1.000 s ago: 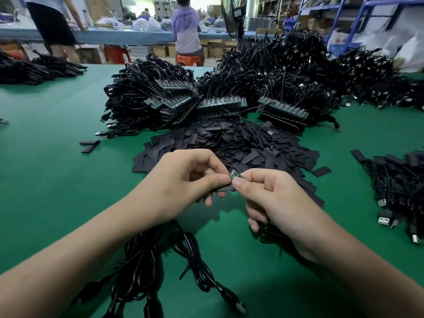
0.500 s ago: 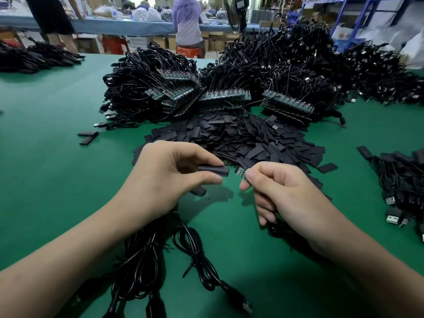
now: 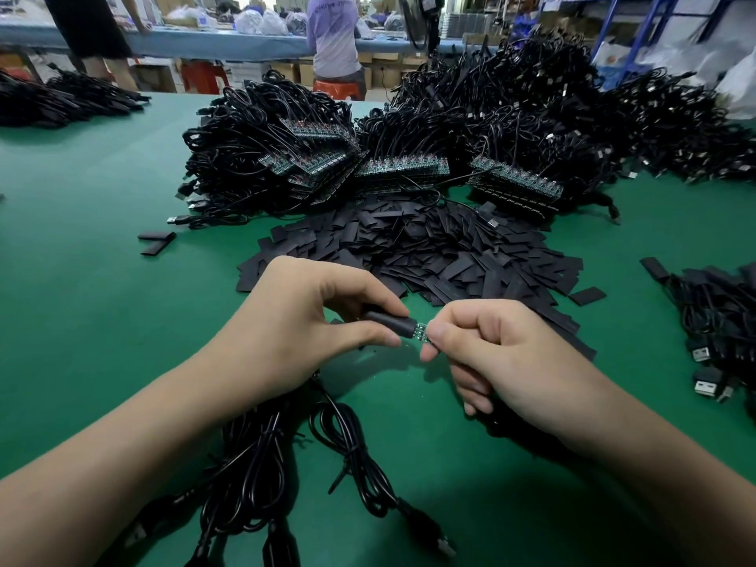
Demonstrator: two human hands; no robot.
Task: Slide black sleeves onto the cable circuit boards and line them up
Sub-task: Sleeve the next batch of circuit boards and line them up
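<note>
Left hand: The left hand (image 3: 311, 325) is held just above a green table mat (image 3: 82, 288). A short black tubular sleeve (image 3: 388, 321) is pinched between its curled thumb and forefinger.
Right hand: The right hand (image 3: 503, 354) is closed, and the right end of a small green circuit board (image 3: 421, 334) is pinched between its thumb and forefinger. The other fingers are curled underneath.
Sleeve and board: The sleeve is held between the two hands with its open end turned toward the right hand. The left end of the board is met by the sleeve's mouth, and a bare stretch of board is seen between the two sets of fingertips. How far the board is inside cannot be told.
Cables below: A loose bundle of thin black cables (image 3: 262, 464) is laid on the mat under the wrists and forearms.
Sleeve supply: A wide pile of flat black sleeves (image 3: 429, 255) is spread just beyond the hands.
Stray sleeves: Two flat black sleeves (image 3: 157, 239) are set apart to the left of the pile.
Stock behind: Large heaps of coiled black cables (image 3: 253, 157) are stacked behind the pile, with rows of green boards (image 3: 403, 165) shown along their front.
Right edge: A further bunch of black cables with silver plugs (image 3: 707, 382) is laid well apart from the right hand.
Background: A person in a pale purple top (image 3: 333, 34) is seen at a blue-topped bench (image 3: 196, 38).
</note>
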